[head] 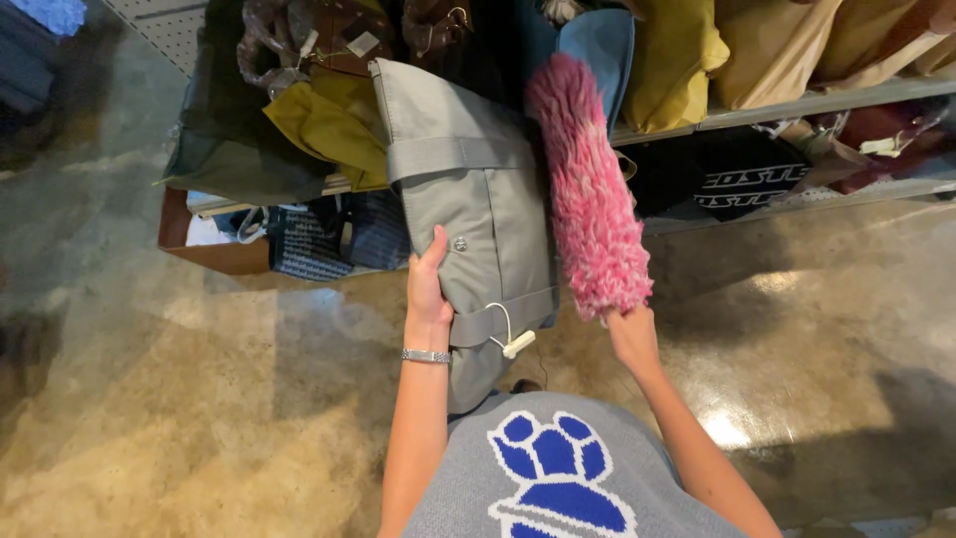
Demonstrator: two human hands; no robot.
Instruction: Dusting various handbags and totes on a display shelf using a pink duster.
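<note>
Left hand [426, 289] grips the grey bag [468, 209] at its left edge — thumb on the front face, fingers wrapped behind, so closed on the fabric. It holds the bag out from the shelf [797, 103], probably to keep the front face flat and steady for dusting.

Right hand [629, 324] is mostly hidden behind the base of the pink duster [590, 189]; the fingers can't be seen, but the hand evidently holds the handle, since the duster stands upright from it. The duster head lies along the bag's right edge, touching it.

The bag: grey canvas, a horizontal strap band across the upper part, a small metal snap mid-front, a white tag [516, 344] dangling on a loop near the bottom. It hangs upright, in front of the shelf, between the two hands and above the concrete floor [199, 399].

Other bags crowd the shelf behind — yellow, tan, brown, black. A silver bracelet [426, 356] sits on the left wrist.
</note>
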